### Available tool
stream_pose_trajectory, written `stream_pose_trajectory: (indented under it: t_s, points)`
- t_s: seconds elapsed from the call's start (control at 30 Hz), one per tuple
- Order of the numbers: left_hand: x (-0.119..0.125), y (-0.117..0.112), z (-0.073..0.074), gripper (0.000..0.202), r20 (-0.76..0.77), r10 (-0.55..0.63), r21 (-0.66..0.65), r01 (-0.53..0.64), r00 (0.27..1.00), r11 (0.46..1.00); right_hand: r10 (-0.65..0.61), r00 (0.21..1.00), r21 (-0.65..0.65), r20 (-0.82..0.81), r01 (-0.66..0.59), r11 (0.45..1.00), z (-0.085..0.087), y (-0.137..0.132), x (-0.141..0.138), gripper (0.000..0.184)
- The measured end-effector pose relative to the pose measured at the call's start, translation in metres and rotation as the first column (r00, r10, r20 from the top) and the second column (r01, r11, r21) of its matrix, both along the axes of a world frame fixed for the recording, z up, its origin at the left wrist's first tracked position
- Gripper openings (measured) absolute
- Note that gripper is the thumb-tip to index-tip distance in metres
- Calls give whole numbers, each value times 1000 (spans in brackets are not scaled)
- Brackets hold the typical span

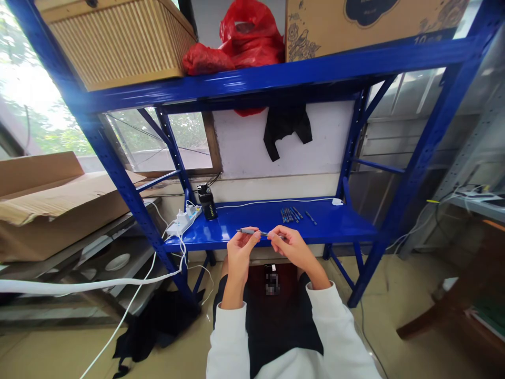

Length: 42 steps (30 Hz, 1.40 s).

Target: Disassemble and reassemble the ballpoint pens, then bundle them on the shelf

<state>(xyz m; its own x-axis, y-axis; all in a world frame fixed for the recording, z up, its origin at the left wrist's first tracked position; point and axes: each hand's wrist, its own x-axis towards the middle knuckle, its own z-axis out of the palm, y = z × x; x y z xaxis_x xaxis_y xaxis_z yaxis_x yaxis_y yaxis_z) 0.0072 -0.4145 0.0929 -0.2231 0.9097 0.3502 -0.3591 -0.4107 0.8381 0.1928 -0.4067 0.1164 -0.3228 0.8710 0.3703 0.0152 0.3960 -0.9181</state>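
Both hands meet in front of the blue shelf's front edge, holding a slim dark grey pen (263,233) level between them. My left hand (241,251) pinches the pen near its left end. With closed fingertips, my right hand (289,245) grips the other end, which those fingers partly cover. Beyond my hands, a row of several dark pens (291,215) lies on the blue shelf (252,221). A single pen (311,218) rests a little to the right of that row.
A black bottle (207,202) stands at the shelf's left, beside a white power strip (183,220) with cables. The upper blue beam (260,79) crosses above, bearing a wooden box (122,47), red bags (250,37) and a carton (371,26). An open carton (51,210) sits left.
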Motion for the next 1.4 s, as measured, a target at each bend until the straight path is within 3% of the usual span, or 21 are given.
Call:
stream_pose_trajectory:
  t_s: [0.17, 0.33, 0.5, 1.4]
  points:
    - [-1, -2, 2, 42, -13, -11, -8, 11, 1000, 1000, -16, 1000, 35, 6, 16, 999, -4, 1, 0, 51]
    - [-3, -3, 2, 40, -52, -29, -2, 29, 998, 1000, 7, 999, 2, 36, -8, 1000, -6, 4, 1, 61]
    - [-4, -3, 1, 41, -49, -29, -3, 29, 998, 1000, -35, 999, 68, 35, 32, 997, -3, 1, 0, 49]
    - [-5, -5, 5, 45, -18, -3, -6, 3, 1000, 1000, 23, 1000, 17, -5, -23, 1000, -3, 2, -4, 53]
